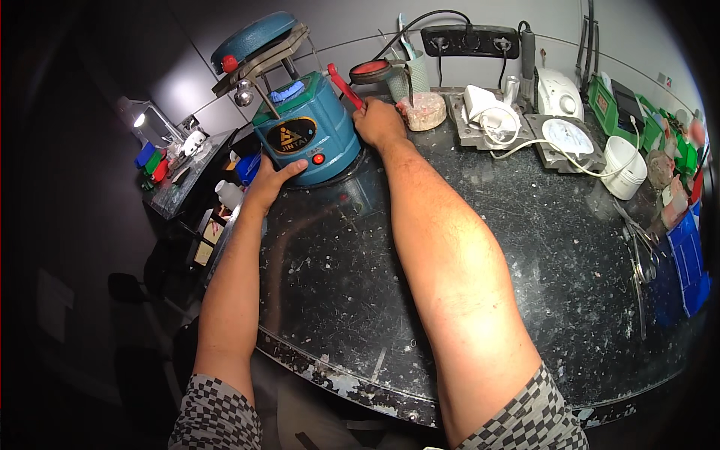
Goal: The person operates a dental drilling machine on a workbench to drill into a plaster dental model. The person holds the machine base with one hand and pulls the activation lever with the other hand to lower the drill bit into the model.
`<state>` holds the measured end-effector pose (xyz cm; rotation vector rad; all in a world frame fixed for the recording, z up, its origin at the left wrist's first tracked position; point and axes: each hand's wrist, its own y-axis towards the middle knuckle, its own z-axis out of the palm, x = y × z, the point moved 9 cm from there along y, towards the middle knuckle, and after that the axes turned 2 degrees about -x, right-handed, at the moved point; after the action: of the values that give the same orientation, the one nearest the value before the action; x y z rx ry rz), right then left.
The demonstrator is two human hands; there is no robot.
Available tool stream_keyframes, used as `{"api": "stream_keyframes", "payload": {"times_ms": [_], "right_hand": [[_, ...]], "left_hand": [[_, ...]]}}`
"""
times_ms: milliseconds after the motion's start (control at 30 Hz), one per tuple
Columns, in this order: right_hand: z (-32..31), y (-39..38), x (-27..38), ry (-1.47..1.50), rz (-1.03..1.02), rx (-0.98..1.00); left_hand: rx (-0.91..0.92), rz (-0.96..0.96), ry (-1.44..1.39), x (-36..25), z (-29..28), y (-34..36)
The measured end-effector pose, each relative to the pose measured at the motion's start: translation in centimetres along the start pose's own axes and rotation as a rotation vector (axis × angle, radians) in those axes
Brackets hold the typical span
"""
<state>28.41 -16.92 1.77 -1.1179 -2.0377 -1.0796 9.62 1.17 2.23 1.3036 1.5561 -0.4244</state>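
My left hand (271, 180) grips the lower left side of a blue forming machine (336, 139), its thumb on the front near a red button (319, 159) and its fingers mostly hidden behind. My right hand (379, 124) is closed on a red handle (345, 86) at the machine's right side. The machine's round blue top (247, 45), with a red knob (229, 64), sits raised on metal posts above a green-rimmed platform (302, 85) bearing a small blue moulded piece (286, 93). A black arm with a red round end (369, 71) is swung out beside it.
The black worktop (547, 270) holds a stone-like block (425, 112), metal plates with white devices (487, 116), a white tub (622, 165), green bins (604, 97) and metal tools (641, 259). A power strip (469, 41) is on the wall. A side bench (176, 191) stands left.
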Motion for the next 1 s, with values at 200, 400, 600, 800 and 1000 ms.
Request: {"api": "stream_keyframes", "payload": {"times_ms": [200, 400, 600, 800, 1000], "right_hand": [[0.1, -0.2, 0.2, -0.018, 0.0, 0.013], [0.1, 0.1, -0.1, -0.018, -0.002, 0.02], [0.2, 0.0, 0.0, -0.011, -0.003, 0.017], [0.1, -0.2, 0.2, -0.025, 0.003, 0.038], [0.1, -0.2, 0.1, -0.008, 0.008, 0.046]], "left_hand": [[-0.004, -0.009, 0.008, 0.1, -0.1, -0.1], [-0.006, 0.007, 0.012, -0.2, 0.0, -0.1], [0.001, 0.014, 0.019, 0.0, -0.1, 0.0], [-0.003, -0.004, 0.025, 0.2, -0.2, 0.0], [0.088, -0.032, 0.129, -0.5, -0.7, 0.1]]}}
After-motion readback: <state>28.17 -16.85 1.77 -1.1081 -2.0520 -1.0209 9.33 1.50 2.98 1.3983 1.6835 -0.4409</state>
